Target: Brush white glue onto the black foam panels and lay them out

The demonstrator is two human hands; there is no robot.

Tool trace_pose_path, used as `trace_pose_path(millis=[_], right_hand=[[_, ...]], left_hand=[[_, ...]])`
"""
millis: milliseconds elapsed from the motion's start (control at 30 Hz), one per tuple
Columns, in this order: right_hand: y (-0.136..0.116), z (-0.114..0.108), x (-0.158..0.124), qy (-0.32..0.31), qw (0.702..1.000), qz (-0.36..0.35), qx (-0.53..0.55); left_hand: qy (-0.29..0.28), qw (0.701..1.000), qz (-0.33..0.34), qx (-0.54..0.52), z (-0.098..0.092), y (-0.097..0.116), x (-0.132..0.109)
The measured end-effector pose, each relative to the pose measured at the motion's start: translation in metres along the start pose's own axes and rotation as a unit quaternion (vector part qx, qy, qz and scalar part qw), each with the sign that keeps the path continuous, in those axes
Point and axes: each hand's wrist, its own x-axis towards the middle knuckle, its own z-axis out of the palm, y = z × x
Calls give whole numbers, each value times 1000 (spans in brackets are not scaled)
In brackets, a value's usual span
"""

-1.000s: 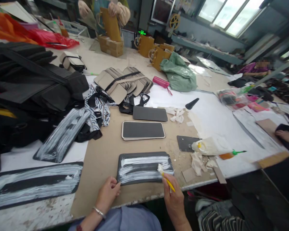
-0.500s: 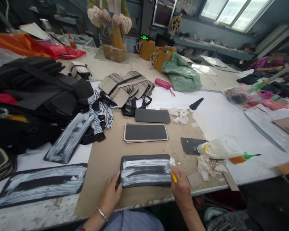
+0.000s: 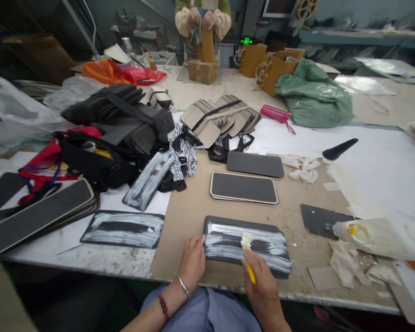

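Observation:
A black rounded panel [image 3: 224,242] streaked with white paste lies in front of me on a brown board [image 3: 183,212]. At its left edge my left hand [image 3: 192,260] is closed, gripping the rim. My right hand [image 3: 262,279] is closed around a yellow-handled brush [image 3: 251,273], whose white-coated tip rests over the middle of the panel. Beyond it lies a black panel with a pale border [image 3: 244,188], and behind that a plain black panel [image 3: 255,164]. Two more paste-streaked panels [image 3: 122,229] [image 3: 148,181] lie to the left.
Black bags [image 3: 124,120] and stacked panels [image 3: 44,212] crowd the left. Beige pieces [image 3: 207,124] lie bundled behind. On the right are a whitish plastic bag [image 3: 383,240], crumpled scraps [image 3: 347,263] and a black pointed object [image 3: 340,150]. Across the table a person's hands [image 3: 202,19] work above a carton [image 3: 203,71].
My right hand has brought the brush from the panel's right edge to its middle. My left hand still holds the left edge. The view has swung left, and the panel now sits slightly tilted.

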Motion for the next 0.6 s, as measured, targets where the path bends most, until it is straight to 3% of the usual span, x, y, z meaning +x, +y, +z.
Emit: trace_pose_path(millis=[133, 233, 300, 433, 600], right_hand=[[-1, 3, -3, -11, 1000, -4, -7], [-2, 6, -6, -13, 1000, -5, -18], [-3, 7, -8, -13, 1000, -6, -23], [-5, 8, -10, -9, 1000, -8, -29], [-11, 8, -6, -7, 999, -10, -42]], left_hand=[[-13, 999, 8, 29, -8, 9, -1], [8, 1000, -11, -27, -11, 9, 3], [-1, 992, -70, -107, -10, 6, 9], [-72, 957, -180, -217, -8, -4, 28], [-100, 957, -150, -226, -14, -5, 42]])
